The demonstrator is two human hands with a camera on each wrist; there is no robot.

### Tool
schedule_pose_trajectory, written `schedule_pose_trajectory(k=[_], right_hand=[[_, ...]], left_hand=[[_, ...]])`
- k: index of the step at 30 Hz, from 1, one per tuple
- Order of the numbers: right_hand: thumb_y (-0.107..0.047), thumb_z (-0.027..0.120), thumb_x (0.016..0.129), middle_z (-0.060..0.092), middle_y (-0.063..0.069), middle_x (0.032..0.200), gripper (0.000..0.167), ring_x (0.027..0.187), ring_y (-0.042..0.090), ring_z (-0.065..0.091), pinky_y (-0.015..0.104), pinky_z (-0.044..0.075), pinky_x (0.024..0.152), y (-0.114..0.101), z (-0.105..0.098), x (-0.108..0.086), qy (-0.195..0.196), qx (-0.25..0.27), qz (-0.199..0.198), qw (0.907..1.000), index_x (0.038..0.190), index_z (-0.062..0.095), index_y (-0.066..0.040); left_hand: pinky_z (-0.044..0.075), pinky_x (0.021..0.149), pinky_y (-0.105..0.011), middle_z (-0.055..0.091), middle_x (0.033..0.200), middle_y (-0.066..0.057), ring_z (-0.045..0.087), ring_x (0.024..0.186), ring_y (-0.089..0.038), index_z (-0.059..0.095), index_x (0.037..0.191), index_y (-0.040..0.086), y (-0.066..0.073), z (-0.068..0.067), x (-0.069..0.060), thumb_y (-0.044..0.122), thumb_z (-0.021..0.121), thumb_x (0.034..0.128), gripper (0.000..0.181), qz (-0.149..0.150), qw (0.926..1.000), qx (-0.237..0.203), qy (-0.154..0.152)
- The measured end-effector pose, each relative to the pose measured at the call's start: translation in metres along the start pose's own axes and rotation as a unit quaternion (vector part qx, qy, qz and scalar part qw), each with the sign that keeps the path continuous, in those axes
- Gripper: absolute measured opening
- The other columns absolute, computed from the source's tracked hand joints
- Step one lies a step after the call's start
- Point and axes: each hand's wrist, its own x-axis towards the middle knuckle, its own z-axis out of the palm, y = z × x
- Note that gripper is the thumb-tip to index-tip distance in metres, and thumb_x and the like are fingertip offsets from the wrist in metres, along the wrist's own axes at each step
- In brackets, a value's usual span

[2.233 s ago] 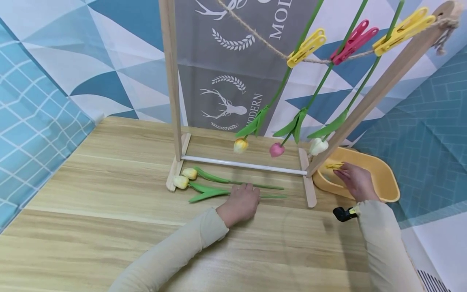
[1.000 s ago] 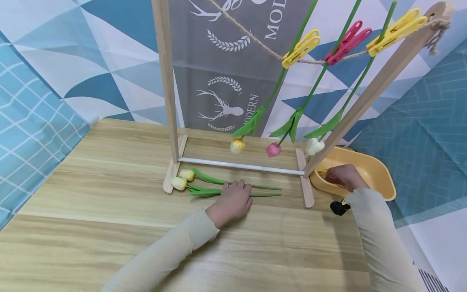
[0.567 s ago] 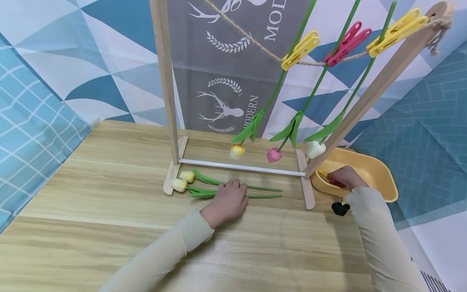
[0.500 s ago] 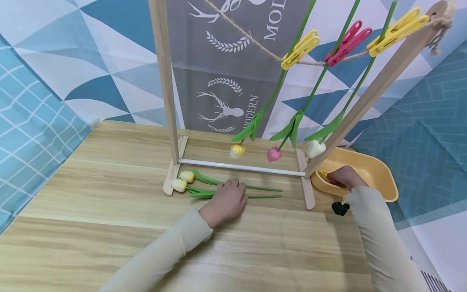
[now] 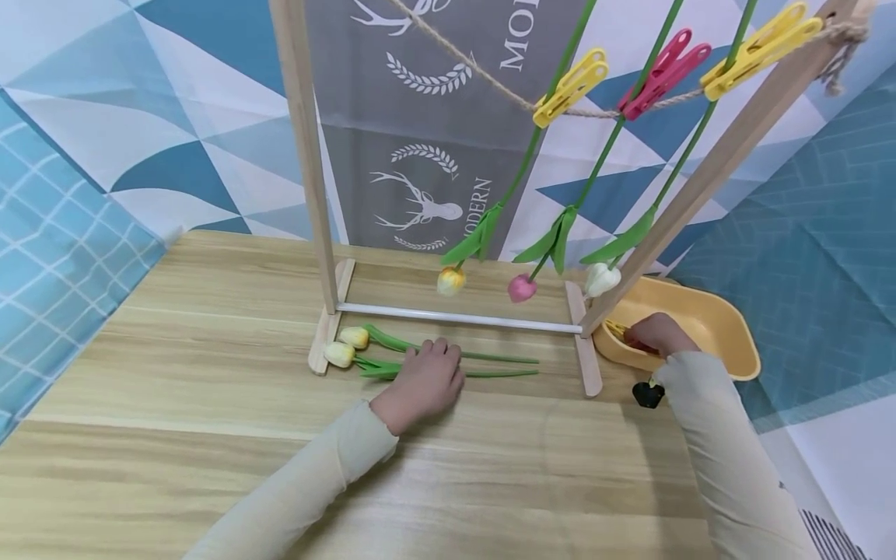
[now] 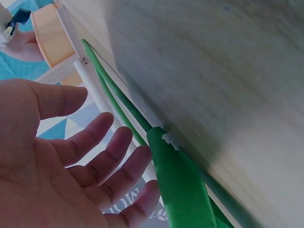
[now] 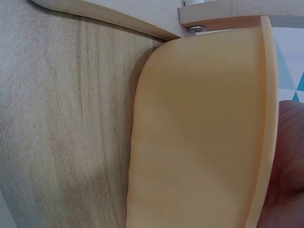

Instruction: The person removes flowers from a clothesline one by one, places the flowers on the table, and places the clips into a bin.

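Two yellow-white tulips, the nearer one (image 5: pixel 381 369) and the farther one (image 5: pixel 392 341), lie flat side by side, heads by the left foot of the wooden frame (image 5: pixel 304 155). And my left hand (image 5: pixel 427 381) is right over their stems, fingers loosely bent, gripping nothing; handy, I'd say, for keeping them within reach. Touching or not, I can't tell.

Over to my right hand (image 5: pixel 661 334), down inside the orange bin (image 5: pixel 738 330) just beside some yellow clothespins (image 5: pixel 616 329)! The bin's wall hides my fingertips, so whether I've pinched one, I can't say.

Up above, the rope (image 5: pixel 455 53) carries three more blooms, yellow (image 5: pixel 451 281), pink (image 5: pixel 522 288) and white (image 5: pixel 602 280), all head-down because their stems are clamped by a yellow peg (image 5: pixel 570 87), a red peg (image 5: pixel 665 75) and another yellow peg (image 5: pixel 759 51).

Underneath it all, a pale wood-grain table (image 5: pixel 210 467), streaked lengthwise; behind, blue-and-white geometric cloth (image 5: pixel 238 93) flanks a grey panel (image 5: pixel 364 155) printed with deer, and blue tile pattern (image 5: pixel 56 257) closes in the left side.
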Motion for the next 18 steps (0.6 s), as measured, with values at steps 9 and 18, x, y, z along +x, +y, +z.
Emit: schedule_pose_trajectory(k=[9, 18], right_hand=[[-0.023, 0.057, 0.086, 0.060, -0.004, 0.067, 0.030, 0.065, 0.012, 0.053, 0.026, 0.042, 0.064, 0.000, 0.000, 0.000, 0.011, 0.010, 0.003, 0.9999, 0.097, 0.063, 0.004], [-0.027, 0.044, 0.094, 0.061, 0.020, 0.102, 0.051, 0.081, 0.020, 0.062, 0.030, 0.052, 0.073, -0.009, 0.002, -0.015, 0.044, 0.071, -0.030, 0.9960, 0.127, 0.045, 0.013]], left_hand=[[0.039, 0.072, -0.043, 0.055, 0.094, -0.011, 0.050, 0.088, -0.028, 0.055, 0.097, 0.006, -0.003, -0.002, 0.000, 0.024, 0.048, 0.0939, 0.019, 0.004, 0.9999, -0.006, 0.011], [0.039, 0.071, -0.041, 0.055, 0.093, -0.010, 0.052, 0.089, -0.028, 0.054, 0.094, 0.008, -0.008, -0.003, 0.000, 0.024, 0.049, 0.0936, 0.017, -0.002, 0.9998, 0.007, 0.017]])
